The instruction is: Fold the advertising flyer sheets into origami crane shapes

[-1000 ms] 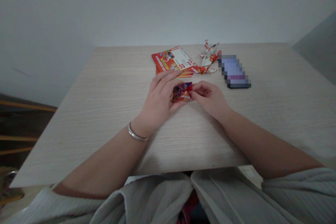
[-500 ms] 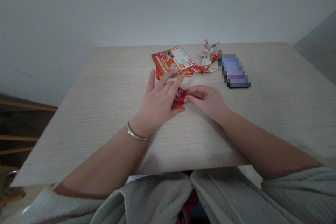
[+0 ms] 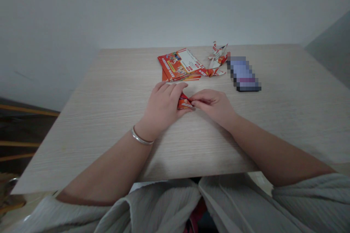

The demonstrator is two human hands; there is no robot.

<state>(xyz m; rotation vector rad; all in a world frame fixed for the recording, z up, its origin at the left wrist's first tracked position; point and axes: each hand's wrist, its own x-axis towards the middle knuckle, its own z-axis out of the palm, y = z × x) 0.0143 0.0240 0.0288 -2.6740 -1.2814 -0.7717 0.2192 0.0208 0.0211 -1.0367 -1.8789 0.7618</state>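
Note:
A small folded piece of red printed paper point(image 3: 185, 103) lies low over the table between my hands, partly hidden under the left one. My left hand point(image 3: 165, 103) curls over its left side, with the thumb along the near edge and the fingers bent on the far side. A silver bangle point(image 3: 140, 137) circles that wrist. The thumb and forefinger of my right hand point(image 3: 214, 105) pinch the paper's right tip. Just beyond them lies a stack of red and white printed sheets point(image 3: 180, 63), and beside it are folded paper cranes point(image 3: 217, 62) of similar print.
A phone point(image 3: 244, 74) with a blurred screen lies to the right of the cranes. The pale wood-grain table point(image 3: 109, 98) meets a plain wall point(image 3: 175, 7) at the back. Wooden bars point(image 3: 24, 143) show below the left edge.
The fingers of my left hand, spread before, have curled in around the paper. The paper now looks narrower, with a different face showing. My right hand has shifted slightly left, still pinching.

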